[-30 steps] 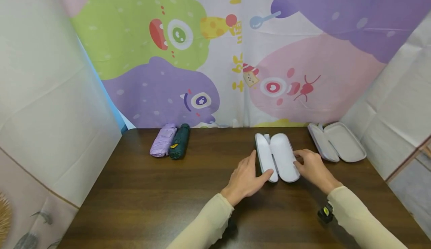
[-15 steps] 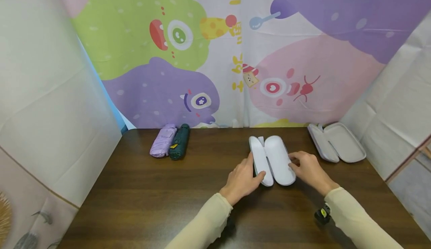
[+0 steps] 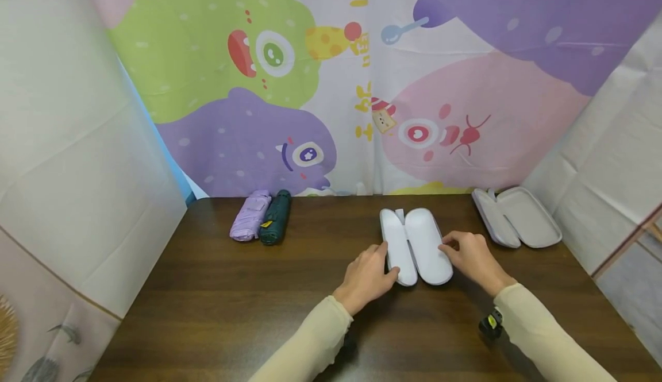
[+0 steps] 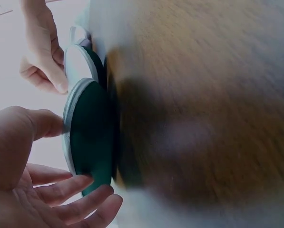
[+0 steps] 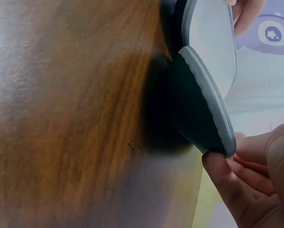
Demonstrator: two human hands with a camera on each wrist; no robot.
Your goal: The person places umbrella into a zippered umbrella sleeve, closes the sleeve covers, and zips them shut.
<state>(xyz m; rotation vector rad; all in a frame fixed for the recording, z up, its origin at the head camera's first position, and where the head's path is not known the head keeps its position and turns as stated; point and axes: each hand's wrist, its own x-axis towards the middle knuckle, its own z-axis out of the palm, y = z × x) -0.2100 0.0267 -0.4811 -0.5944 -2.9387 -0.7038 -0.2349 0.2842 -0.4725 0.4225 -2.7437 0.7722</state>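
– Where to look for the green case (image 3: 432,250)?
– On the dark wooden table (image 3: 233,313), right of centre. Lying unfolded, white lining upward, both halves side by side.
– And with the left hand (image 3: 365,274)?
– Touching the near end of the left half: thumb against the rim, fingertips on the green shell, fingers loosely spread.
– And with the right hand (image 3: 472,260)?
– Pinching the outer rim of the right half between thumb and fingers, drawn close together.
– Farther off?
– To the far right, a second case (image 3: 532,218), also unfolded. To the far left, a lilac folded umbrella (image 3: 250,216) just beside a dark green folded umbrella (image 3: 276,219). Behind the far edge, a printed cloth (image 3: 346,100).
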